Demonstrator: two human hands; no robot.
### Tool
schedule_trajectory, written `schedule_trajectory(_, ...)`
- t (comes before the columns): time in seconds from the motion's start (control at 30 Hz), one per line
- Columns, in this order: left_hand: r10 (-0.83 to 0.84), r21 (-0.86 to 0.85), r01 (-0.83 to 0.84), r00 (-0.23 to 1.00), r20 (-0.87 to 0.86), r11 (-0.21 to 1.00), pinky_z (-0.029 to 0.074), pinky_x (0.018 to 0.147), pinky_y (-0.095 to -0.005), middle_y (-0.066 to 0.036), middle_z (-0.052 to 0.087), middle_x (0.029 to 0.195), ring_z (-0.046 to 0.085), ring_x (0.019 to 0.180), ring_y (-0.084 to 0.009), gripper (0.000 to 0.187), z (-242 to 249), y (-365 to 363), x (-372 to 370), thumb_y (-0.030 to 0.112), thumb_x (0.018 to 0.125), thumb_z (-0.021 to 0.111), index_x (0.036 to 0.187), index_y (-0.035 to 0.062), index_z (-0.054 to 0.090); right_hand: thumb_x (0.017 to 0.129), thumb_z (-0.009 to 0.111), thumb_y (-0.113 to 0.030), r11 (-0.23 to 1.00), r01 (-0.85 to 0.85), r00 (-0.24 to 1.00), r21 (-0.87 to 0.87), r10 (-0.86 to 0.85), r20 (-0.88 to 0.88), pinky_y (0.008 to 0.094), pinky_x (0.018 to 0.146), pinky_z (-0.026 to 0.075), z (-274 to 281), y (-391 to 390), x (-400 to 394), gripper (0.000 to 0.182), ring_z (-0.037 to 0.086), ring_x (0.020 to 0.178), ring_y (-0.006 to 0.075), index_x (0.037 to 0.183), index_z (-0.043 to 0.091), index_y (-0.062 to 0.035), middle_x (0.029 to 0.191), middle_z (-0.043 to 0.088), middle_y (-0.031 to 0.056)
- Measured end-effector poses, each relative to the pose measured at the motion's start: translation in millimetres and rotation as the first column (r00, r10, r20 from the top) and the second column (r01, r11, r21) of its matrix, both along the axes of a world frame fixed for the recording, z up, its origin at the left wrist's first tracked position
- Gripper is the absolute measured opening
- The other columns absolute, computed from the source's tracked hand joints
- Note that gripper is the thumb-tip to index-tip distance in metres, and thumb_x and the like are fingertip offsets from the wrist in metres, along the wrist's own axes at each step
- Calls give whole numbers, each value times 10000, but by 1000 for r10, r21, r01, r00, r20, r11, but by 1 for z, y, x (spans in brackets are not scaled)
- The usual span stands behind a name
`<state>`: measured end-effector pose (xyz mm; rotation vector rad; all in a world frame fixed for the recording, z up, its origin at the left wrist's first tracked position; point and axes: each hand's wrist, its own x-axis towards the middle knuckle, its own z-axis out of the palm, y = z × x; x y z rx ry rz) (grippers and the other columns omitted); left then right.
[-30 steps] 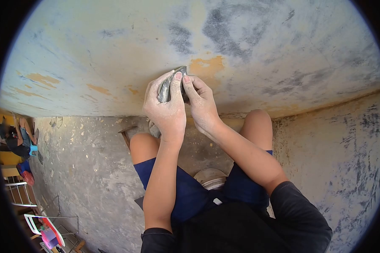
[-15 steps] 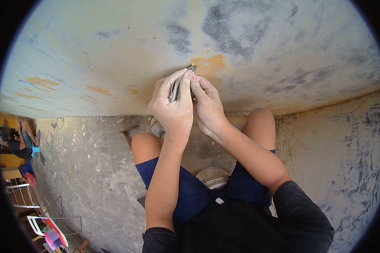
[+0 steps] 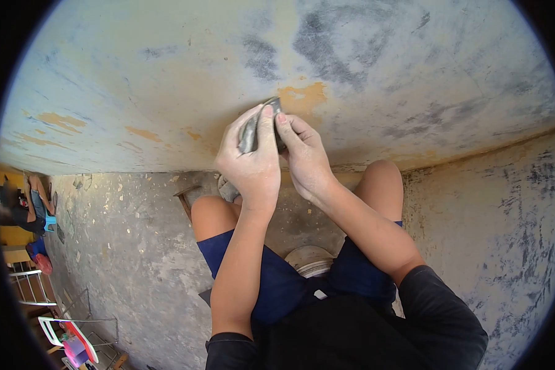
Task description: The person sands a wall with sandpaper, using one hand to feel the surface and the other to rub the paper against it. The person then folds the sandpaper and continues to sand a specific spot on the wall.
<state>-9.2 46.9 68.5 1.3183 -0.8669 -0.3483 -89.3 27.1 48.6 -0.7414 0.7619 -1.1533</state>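
Observation:
Both hands grip a flat grey metal scraper (image 3: 248,137), dusty and without a visible handle, at the lower part of a wall (image 3: 197,68). My left hand (image 3: 251,154) is wrapped round it, with the thumb lying along its face. The fingers of my right hand (image 3: 306,151) pinch its right side, thumb close to the left thumb. The scraper's upper end is at the wall surface, just left of an orange bare patch (image 3: 305,94); whether it touches cannot be made out. Pale dust coats both hands.
A hammer-like tool (image 3: 185,196) lies on the speckled concrete floor (image 3: 123,234) beside my left knee. A round white bucket (image 3: 311,259) is under me. A second wall (image 3: 487,228) rises on the right. At far left are a person (image 3: 28,206), a blue stool (image 3: 50,222) and chairs (image 3: 71,336).
The scraper has tilted, so more of its flat face shows. Its tip and both hands have shifted slightly down and left, away from the orange patch's edge.

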Motion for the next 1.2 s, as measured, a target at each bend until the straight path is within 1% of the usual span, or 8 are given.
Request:
schedule_trajectory(0.17,-2,19,4,997,-82,1000,591,856,-300,-113,802,1027,744,933,-145,195,5,-2,0,126,972,799,1079,-36,786,1136,572,-292,999,-53,999,-8,53,-1,284,873,520,-2,-2,0,329,617,922,72,1187,705,5,1009,709,21)
schedule_trajectory(0.3,-11,-4,11,1000,18,1000,592,854,-296,-112,801,1020,739,929,-136,204,5,-1,-3,133,972,802,1082,-38,785,1136,571,-290,1000,6,1000,-12,-6,2,279,862,513,2,-2,-2,333,607,913,67,1181,709,10,1014,709,16)
schedule_trajectory(0.37,10,-15,-9,999,48,1000,592,854,-296,-111,801,1019,737,929,-132,209,7,0,-4,136,971,804,1081,-41,784,1136,571,-285,998,-54,997,-23,53,-56,270,855,503,-1,-1,-3,338,604,916,61,1190,713,17,1031,716,17)
schedule_trajectory(0.43,5,54,6,982,-188,999,572,891,-294,-105,792,1041,716,950,-136,227,12,2,0,130,958,817,1087,-54,783,1137,571,-285,999,-45,998,-23,44,-39,266,853,499,1,-1,0,338,601,913,59,1191,714,17,1026,716,16)
schedule_trajectory(0.57,-26,-1,26,997,-79,1000,577,885,-290,-106,790,1042,718,950,-140,239,6,-3,-2,127,953,825,1090,-63,778,1137,571,-284,999,-27,1000,-17,27,-17,262,848,492,3,-2,-4,338,595,903,56,1184,716,18,1006,714,7)
schedule_trajectory(0.8,-76,-20,74,990,-123,997,594,877,-300,-119,803,1026,747,957,-148,203,13,-2,-7,116,961,812,1074,-51,782,1134,579,-291,999,8,999,-50,-10,-44,267,836,499,4,-2,-5,342,597,870,60,1185,716,18,986,710,-2)
schedule_trajectory(0.9,-73,-13,73,996,-40,997,593,875,-297,-122,802,1026,745,958,-145,211,11,-3,-11,116,965,809,1078,-59,778,1130,587,-293,996,50,998,-69,-53,-46,264,827,498,6,-3,-11,344,595,873,56,1179,722,19,974,712,-1)
schedule_trajectory(1.2,-95,8,99,976,-195,995,588,877,-290,-119,797,1035,734,950,-134,240,20,-2,-18,130,970,810,1100,-68,770,1114,621,-284,990,94,990,-106,-104,-96,251,766,496,11,-3,-20,326,599,834,38,1167,739,16,974,734,4)
